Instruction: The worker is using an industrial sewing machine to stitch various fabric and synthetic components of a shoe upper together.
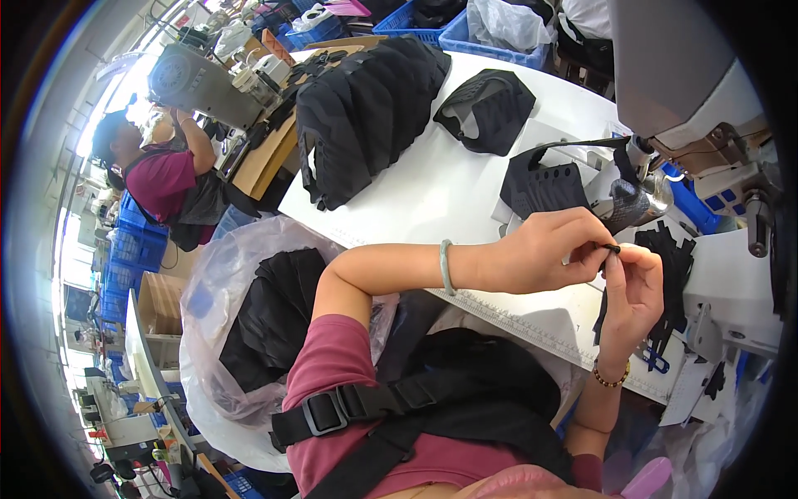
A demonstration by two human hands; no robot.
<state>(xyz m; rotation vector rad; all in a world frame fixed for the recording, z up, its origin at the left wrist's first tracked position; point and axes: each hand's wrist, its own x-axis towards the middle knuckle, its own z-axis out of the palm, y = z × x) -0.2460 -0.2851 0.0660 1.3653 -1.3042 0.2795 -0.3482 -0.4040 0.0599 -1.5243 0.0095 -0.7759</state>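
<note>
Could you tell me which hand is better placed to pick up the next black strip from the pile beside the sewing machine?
Probably the right hand: it sits just beside the black strips, while the left hand pinches the small black piece.

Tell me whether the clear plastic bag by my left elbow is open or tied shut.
Open. The clear plastic bag gapes at its mouth, and the black fabric pieces inside show uncovered.

Your workstation is a white table (432, 191) with a ruler strip along its near edge. Blue plastic crates (133, 241) stack at your left and beyond the table. Bright daylight enters through windows (125, 83) at upper left.
</note>
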